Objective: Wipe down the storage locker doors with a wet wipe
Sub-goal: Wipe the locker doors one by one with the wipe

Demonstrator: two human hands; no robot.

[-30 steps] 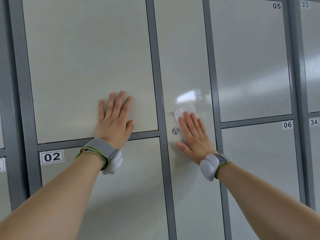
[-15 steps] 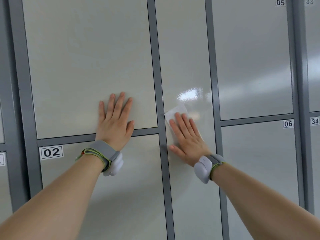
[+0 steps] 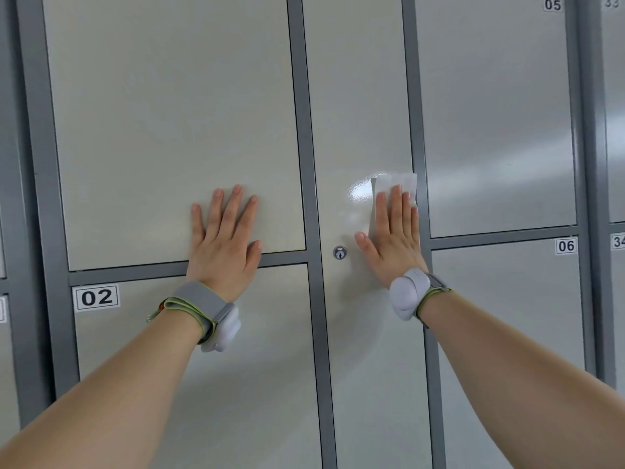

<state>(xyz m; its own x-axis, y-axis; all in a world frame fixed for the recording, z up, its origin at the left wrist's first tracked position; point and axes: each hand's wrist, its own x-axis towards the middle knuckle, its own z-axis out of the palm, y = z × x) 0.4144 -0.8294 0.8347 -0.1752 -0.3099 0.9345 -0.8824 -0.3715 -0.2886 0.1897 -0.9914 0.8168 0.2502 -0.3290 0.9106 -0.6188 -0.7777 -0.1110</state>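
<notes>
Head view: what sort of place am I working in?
Probably a bank of storage lockers; which building, I cannot tell. Signs: number labels 02, 05 and 06, and a key lock on the narrow middle door.

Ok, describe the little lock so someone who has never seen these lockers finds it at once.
Find the tall narrow door running down the middle of the grey-framed lockers. Near its left edge, between the left hand and the right hand, sits the lock. It is a small round silver keyhole, the only one on any door in view.
</notes>
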